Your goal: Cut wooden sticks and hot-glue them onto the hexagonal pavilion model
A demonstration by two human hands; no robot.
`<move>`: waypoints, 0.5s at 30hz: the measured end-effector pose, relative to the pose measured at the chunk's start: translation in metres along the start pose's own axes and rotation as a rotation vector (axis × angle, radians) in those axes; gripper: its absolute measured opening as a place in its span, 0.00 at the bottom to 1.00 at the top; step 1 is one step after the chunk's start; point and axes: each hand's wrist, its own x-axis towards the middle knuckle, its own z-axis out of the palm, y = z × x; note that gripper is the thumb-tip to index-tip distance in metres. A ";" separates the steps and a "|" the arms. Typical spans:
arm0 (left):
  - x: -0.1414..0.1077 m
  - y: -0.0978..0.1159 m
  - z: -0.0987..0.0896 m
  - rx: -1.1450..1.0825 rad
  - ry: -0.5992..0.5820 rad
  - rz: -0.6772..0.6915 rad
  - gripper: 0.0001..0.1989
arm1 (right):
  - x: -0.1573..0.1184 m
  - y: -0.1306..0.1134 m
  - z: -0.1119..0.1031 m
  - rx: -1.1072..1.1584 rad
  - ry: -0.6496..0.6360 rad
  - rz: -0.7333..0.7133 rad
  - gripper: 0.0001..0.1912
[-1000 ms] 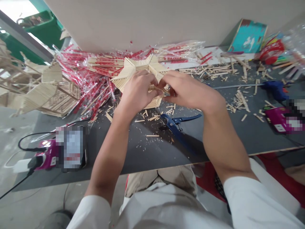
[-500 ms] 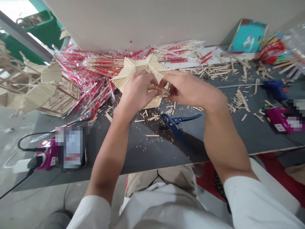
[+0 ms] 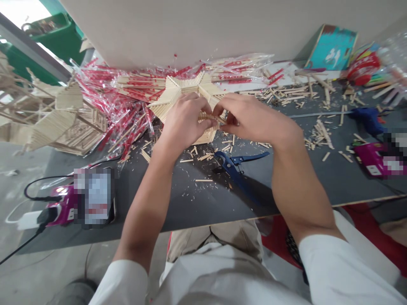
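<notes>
Both hands are at the middle of a star-shaped piece built from glued wooden sticks (image 3: 181, 91), which stands over the pile of wrapped chopsticks. My left hand (image 3: 186, 120) and my right hand (image 3: 251, 120) grip it from either side. Their fingertips meet around a short curved row of sticks (image 3: 208, 117) near the star's lower arm. My fingers hide the star's centre.
Red-printed plastic chopstick packs (image 3: 108, 112) spill over the dark table (image 3: 197, 199). Blue-handled cutters (image 3: 232, 163) lie near my hands, and a blue glue gun (image 3: 367, 119) sits among stick offcuts at right. A large stick model (image 3: 54, 123) stands at left.
My hands stay on the star, with only a slight shift of the fingers around the stick row. The view has barely moved.
</notes>
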 end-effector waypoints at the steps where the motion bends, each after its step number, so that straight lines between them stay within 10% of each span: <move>1: 0.000 0.000 0.001 -0.003 0.002 0.002 0.05 | 0.000 0.001 0.001 -0.002 0.005 -0.005 0.10; 15: 0.001 -0.005 0.004 0.002 0.033 0.027 0.06 | 0.000 0.006 0.005 -0.066 0.031 -0.033 0.10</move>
